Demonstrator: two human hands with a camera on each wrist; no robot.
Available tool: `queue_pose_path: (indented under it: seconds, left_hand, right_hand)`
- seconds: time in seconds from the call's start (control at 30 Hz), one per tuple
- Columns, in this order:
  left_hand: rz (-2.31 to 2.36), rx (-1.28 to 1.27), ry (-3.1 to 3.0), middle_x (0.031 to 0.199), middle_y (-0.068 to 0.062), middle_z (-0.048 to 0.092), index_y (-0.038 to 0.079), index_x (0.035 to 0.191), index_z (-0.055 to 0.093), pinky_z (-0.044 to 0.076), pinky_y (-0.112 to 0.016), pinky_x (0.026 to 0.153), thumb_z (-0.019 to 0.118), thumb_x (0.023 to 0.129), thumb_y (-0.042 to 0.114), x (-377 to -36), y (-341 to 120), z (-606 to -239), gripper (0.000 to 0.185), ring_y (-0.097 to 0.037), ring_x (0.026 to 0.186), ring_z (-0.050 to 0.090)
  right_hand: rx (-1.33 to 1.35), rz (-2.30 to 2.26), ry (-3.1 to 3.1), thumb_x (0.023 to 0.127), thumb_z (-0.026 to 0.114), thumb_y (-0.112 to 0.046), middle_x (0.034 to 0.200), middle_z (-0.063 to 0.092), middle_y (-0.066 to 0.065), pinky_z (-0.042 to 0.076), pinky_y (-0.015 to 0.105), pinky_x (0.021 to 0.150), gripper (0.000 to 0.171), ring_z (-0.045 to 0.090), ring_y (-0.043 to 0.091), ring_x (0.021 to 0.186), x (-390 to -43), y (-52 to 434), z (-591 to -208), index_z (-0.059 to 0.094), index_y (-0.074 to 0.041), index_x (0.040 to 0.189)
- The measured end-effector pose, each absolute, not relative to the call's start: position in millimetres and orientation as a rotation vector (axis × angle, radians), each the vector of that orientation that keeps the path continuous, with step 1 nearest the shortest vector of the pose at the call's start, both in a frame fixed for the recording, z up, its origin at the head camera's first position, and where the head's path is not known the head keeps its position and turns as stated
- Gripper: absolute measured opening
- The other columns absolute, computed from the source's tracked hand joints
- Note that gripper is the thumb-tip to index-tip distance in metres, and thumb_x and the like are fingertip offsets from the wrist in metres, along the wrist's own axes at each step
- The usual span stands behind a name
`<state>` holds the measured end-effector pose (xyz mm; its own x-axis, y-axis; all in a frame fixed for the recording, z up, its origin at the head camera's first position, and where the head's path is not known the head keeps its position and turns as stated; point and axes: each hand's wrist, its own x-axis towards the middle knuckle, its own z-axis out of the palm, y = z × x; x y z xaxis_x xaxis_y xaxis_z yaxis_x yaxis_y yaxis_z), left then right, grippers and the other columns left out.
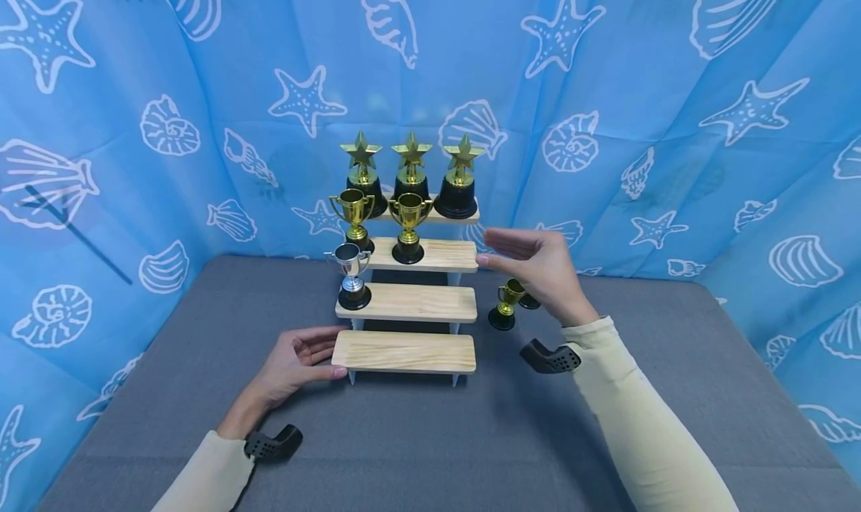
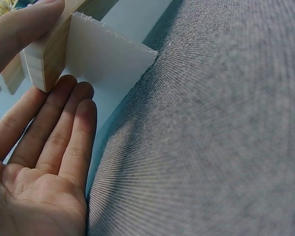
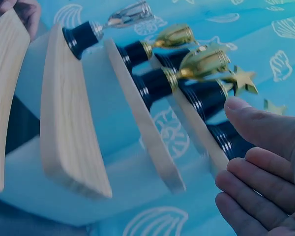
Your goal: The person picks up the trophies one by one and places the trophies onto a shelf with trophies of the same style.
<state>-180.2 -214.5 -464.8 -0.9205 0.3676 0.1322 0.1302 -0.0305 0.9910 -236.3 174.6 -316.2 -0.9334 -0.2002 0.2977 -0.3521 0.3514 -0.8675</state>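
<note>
A tiered wooden stand stands on the cloth. My left hand grips the left end of its lowest step; in the left wrist view the thumb lies across one side of the plank, with fingertips against the other. My right hand hovers by the right end of the second step from the top, its fingers extended and holding nothing. Three gold star trophies line the top step. Below them are two gold trophy cups, then a silver trophy cup on the step beneath, at the left.
Right of the stand, a small gold trophy cup stands on the grey cloth. Another black trophy base shows behind it, partly covered by my right hand. A blue shell-patterned curtain hangs behind the stand.
</note>
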Motion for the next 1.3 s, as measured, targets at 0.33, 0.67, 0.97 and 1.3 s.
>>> queue_pose_path:
  seconds: [0.33,0.67,0.97,1.3]
  left_hand:
    - [2.059,0.523,2.074,0.14,-0.035,0.05,-0.017,0.139,0.047,0.053,-0.029,0.102,0.079,0.081,-0.007,-181,-215,-466,0.068,-0.014,0.117,0.064]
    - [2.056,0.509,2.082,0.141,-0.036,0.05,-0.017,0.139,0.046,0.053,-0.028,0.102,0.079,0.08,-0.007,-180,-214,-465,0.068,-0.013,0.117,0.064]
    - [2.056,0.526,2.078,0.14,-0.036,0.05,-0.017,0.139,0.046,0.052,-0.029,0.103,0.079,0.08,-0.007,-180,-214,-463,0.069,-0.014,0.118,0.064]
    - [2.045,0.513,2.088,0.141,-0.036,0.049,-0.016,0.14,0.046,0.052,-0.028,0.103,0.079,0.081,-0.006,-179,-214,-463,0.069,-0.013,0.118,0.063]
  right_hand:
    - [0.444,1.593,-2.498,0.085,0.085,-0.027,0.133,0.066,0.014,0.052,0.042,0.106,0.062,0.061,0.028,0.126,-233,208,-332,0.062,-0.001,0.137]
    - [0.307,1.604,-2.635,0.085,0.085,-0.032,0.138,0.062,0.015,0.049,0.046,0.109,0.068,0.058,0.032,0.129,-240,227,-357,0.059,-0.002,0.14]
    - [0.249,1.631,-2.694,0.084,0.086,-0.032,0.138,0.062,0.015,0.05,0.048,0.107,0.068,0.057,0.032,0.13,-248,237,-382,0.06,-0.002,0.14]
    - [0.196,1.671,-2.713,0.085,0.085,-0.021,0.132,0.064,0.023,0.058,0.035,0.096,0.064,0.063,0.035,0.121,-252,240,-404,0.059,0.001,0.139]
